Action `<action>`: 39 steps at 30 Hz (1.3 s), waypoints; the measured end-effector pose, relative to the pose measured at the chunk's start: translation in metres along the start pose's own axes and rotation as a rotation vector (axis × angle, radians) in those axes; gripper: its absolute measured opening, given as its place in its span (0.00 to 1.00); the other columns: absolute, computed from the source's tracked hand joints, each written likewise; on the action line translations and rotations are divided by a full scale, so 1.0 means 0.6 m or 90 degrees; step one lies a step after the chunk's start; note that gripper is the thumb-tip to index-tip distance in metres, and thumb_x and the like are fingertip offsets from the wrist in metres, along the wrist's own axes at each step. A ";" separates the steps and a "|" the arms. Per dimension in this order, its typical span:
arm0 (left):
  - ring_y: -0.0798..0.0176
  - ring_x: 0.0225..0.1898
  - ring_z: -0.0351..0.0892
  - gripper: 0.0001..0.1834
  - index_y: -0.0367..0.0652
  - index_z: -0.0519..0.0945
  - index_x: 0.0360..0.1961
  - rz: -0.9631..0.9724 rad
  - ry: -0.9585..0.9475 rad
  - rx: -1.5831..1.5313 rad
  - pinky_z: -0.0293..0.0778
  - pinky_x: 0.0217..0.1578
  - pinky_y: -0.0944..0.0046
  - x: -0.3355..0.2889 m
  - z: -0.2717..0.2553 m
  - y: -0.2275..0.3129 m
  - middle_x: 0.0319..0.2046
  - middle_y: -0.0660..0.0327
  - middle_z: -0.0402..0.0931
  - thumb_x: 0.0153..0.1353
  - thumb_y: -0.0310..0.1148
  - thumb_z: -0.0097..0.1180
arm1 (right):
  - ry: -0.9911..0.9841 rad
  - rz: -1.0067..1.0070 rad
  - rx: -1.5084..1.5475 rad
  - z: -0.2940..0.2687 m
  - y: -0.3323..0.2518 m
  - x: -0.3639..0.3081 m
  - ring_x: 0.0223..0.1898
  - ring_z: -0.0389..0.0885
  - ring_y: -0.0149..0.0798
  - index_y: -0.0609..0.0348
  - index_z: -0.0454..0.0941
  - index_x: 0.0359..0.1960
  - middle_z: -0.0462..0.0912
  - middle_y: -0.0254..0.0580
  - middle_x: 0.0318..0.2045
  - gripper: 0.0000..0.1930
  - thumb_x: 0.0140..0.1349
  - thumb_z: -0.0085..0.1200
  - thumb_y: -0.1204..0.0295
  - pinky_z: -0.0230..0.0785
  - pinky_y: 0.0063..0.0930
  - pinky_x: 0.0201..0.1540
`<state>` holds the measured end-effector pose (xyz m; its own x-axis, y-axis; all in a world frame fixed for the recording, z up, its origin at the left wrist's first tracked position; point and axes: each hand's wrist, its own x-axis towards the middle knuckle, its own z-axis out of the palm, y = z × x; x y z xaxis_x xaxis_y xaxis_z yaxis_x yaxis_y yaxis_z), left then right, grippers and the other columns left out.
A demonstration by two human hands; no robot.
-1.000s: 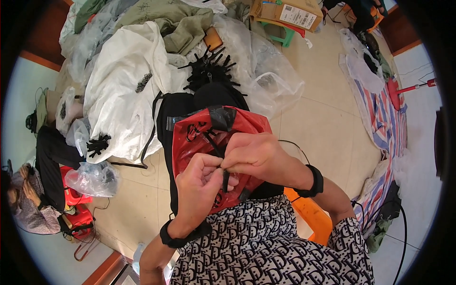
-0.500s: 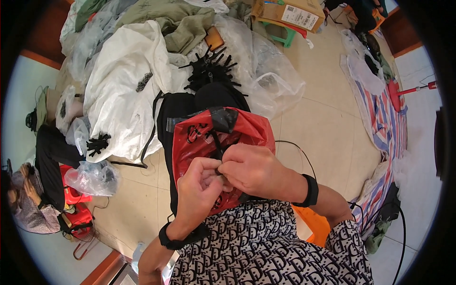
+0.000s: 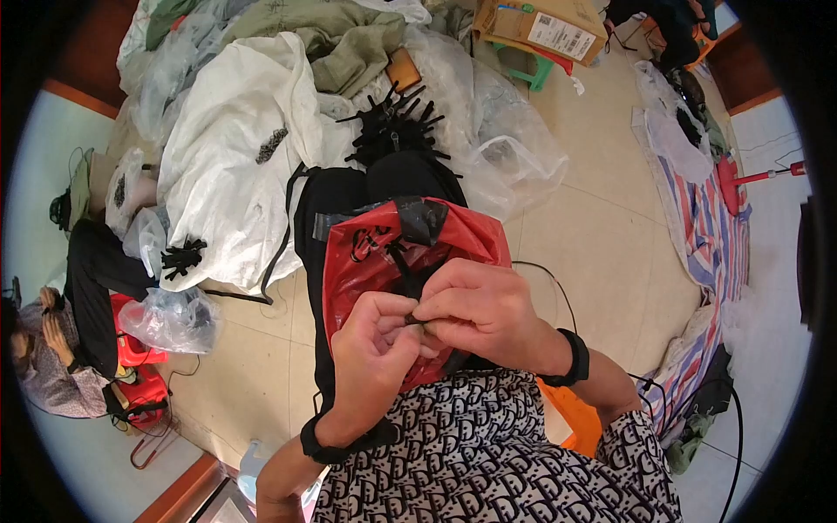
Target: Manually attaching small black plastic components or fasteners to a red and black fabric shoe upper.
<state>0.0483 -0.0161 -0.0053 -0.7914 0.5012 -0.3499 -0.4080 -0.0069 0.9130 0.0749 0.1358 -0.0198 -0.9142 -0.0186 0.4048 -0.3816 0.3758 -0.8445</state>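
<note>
My left hand [image 3: 375, 353] and my right hand [image 3: 478, 307] meet over my lap, fingertips pinched together. Between them is the end of a narrow black strip [image 3: 403, 266], mostly covered by my fingers; its exact kind cannot be made out. Under both hands a red plastic bag [image 3: 478, 228] with black tape patches lies open across my black-trousered thighs. Just past my knees sits a spiky bundle of short black strips [image 3: 394, 131].
White sacking [image 3: 218, 157] and clear plastic bags [image 3: 510, 170] cover the floor ahead. A cardboard box [image 3: 540, 30] rests on a green stool [image 3: 532, 68]. Striped sheeting [image 3: 689, 209] runs along the right. Another person's hand [image 3: 57, 338] shows at far left. A black cord [image 3: 558, 283] crosses the tiles.
Both hands stay pinched together over the bag, with only small finger shifts. The whole view has moved slightly, so things appear a little further right.
</note>
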 end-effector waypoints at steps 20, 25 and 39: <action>0.58 0.30 0.78 0.07 0.31 0.63 0.38 -0.115 -0.082 -0.112 0.76 0.32 0.65 0.001 -0.008 0.010 0.30 0.49 0.73 0.58 0.21 0.39 | -0.009 0.029 0.101 -0.008 0.012 -0.007 0.24 0.74 0.36 0.62 0.76 0.23 0.74 0.39 0.22 0.08 0.36 0.56 0.82 0.66 0.24 0.24; 0.59 0.30 0.78 0.07 0.31 0.63 0.38 -0.111 -0.094 -0.096 0.77 0.32 0.65 0.005 -0.007 0.007 0.30 0.50 0.73 0.58 0.20 0.38 | -0.017 0.046 0.087 -0.011 0.009 -0.008 0.24 0.74 0.36 0.62 0.75 0.23 0.73 0.39 0.22 0.08 0.36 0.56 0.82 0.66 0.24 0.23; 0.59 0.27 0.78 0.06 0.32 0.64 0.36 -0.113 -0.066 -0.118 0.77 0.28 0.66 0.006 0.005 0.005 0.28 0.50 0.73 0.57 0.19 0.37 | -0.046 0.084 0.126 -0.023 0.010 -0.007 0.26 0.75 0.33 0.62 0.77 0.23 0.76 0.38 0.23 0.09 0.36 0.61 0.80 0.66 0.20 0.25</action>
<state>0.0455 -0.0120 -0.0033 -0.6537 0.5941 -0.4687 -0.6196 -0.0646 0.7823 0.0780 0.1510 -0.0219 -0.9625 -0.0499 0.2666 -0.2712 0.1913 -0.9433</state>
